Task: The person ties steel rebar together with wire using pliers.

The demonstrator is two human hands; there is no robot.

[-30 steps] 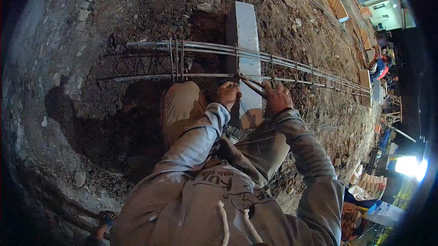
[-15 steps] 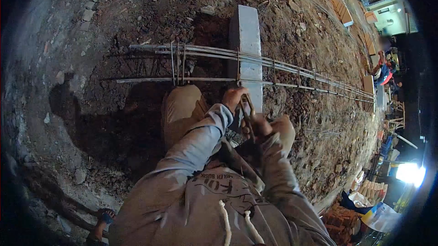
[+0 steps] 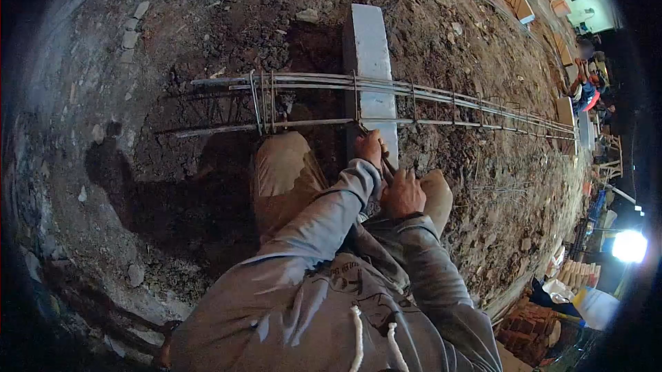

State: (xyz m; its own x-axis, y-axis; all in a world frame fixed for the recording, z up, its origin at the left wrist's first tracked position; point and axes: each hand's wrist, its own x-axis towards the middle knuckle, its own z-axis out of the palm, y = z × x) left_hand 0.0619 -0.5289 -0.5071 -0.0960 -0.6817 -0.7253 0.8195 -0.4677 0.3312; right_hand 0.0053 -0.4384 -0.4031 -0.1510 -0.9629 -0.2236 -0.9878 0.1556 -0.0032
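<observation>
At 12 o'clk, steel bars (image 3: 379, 120) run 9-to-3; my L hand (image 3: 369, 148) is nearer, R hand (image 3: 405, 196) at its 5, both clenched on tool (image 3: 387, 165).

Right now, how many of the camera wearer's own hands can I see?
2. The left hand shows over the pale block, just below the lower steel bar; the right hand is lower in view, beside the right knee. Neither is wholly hidden.
</observation>
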